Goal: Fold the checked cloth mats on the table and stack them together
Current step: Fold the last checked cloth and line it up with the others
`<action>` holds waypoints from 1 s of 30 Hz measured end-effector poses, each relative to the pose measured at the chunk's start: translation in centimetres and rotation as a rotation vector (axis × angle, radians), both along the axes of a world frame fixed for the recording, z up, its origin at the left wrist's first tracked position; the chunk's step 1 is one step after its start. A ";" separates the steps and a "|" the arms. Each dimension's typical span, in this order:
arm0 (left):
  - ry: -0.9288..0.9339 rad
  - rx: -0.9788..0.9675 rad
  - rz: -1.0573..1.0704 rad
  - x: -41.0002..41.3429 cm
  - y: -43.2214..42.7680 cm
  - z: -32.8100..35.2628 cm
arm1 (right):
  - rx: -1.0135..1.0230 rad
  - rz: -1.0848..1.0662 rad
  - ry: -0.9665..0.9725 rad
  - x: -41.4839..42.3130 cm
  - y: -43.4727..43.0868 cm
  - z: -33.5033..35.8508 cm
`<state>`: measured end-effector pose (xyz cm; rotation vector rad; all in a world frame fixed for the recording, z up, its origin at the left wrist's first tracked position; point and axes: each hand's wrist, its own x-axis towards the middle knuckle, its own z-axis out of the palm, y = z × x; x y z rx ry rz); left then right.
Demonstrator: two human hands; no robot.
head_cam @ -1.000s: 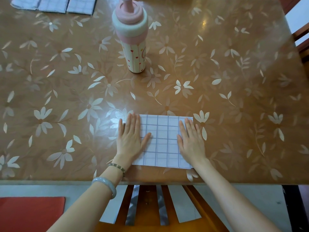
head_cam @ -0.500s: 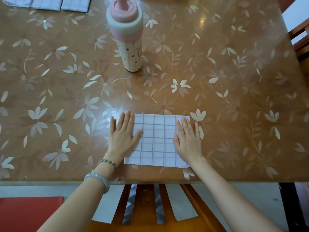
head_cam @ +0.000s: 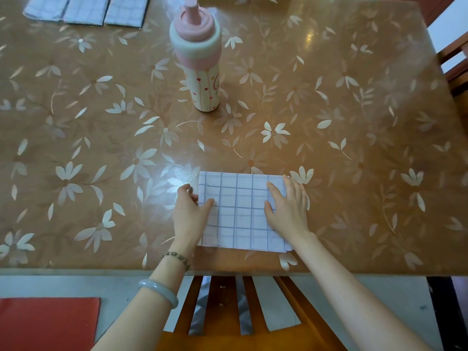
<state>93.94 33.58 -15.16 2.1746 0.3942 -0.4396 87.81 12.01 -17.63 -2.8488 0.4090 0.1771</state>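
Observation:
A folded white cloth mat (head_cam: 240,211) with a blue check lies near the table's front edge. My left hand (head_cam: 190,214) is at its left edge, thumb on top and fingers curled at the edge, pinching the cloth. My right hand (head_cam: 288,209) lies flat on the mat's right part with straight fingers. More checked mats (head_cam: 83,8) lie side by side at the far left corner, partly cut off by the frame.
A pink and cream bottle (head_cam: 200,59) stands upright behind the mat on the flower-patterned table (head_cam: 354,122). A wooden chair (head_cam: 228,312) is below the front edge, a red sheet (head_cam: 45,323) lies on the floor at left, and another chair (head_cam: 455,59) stands at right.
My left hand has slid off the top of the mat to its left edge and curled round it. My right hand stays flat on the right side.

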 end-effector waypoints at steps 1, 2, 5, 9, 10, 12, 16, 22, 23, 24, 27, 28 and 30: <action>0.059 -0.034 0.035 0.3 0.1 0.3 | 0.007 -0.015 -0.011 0.2 0.2 0.1; 0.100 -0.062 0.049 0.5 0.2 0.5 | 0.015 -0.034 -0.020 0.4 0.4 0.3; 0.114 -0.087 0.004 0.7 0.7 0.9 | 0.026 -0.077 -0.055 0.9 1.0 1.0; 0.085 -0.097 -0.029 0.4 1.0 1.3 | 0.285 0.003 -0.009 1.1 2.7 2.1; 0.084 -0.102 -0.031 0.4 1.0 1.3 | 0.330 0.031 0.032 0.9 3.1 2.1; 0.089 -0.114 -0.025 0.4 1.0 1.2 | 0.341 0.066 0.102 0.6 3.5 1.9; 0.084 -0.115 -0.029 0.3 1.3 1.4 | 0.339 0.078 0.183 0.6 3.5 1.9; 0.051 -0.090 -0.047 0.4 3.9 2.0 | 0.302 0.145 0.207 1.5 5.8 2.5; 0.047 -0.080 -0.046 0.6 4.7 2.0 | 0.297 0.163 0.205 1.7 6.5 2.6; 0.043 -0.069 -0.041 0.8 5.5 2.0 | 0.299 0.177 0.203 1.9 7.2 2.5; 0.025 -0.050 -0.019 1.3 7.1 2.3 | 0.305 0.205 0.199 2.3 8.7 2.3; 0.013 -0.043 -0.022 1.3 7.4 2.4 | 0.302 0.207 0.200 2.3 8.9 2.2; 0.016 -0.017 -0.075 1.4 7.9 2.5 | 0.300 0.208 0.201 2.3 9.0 2.1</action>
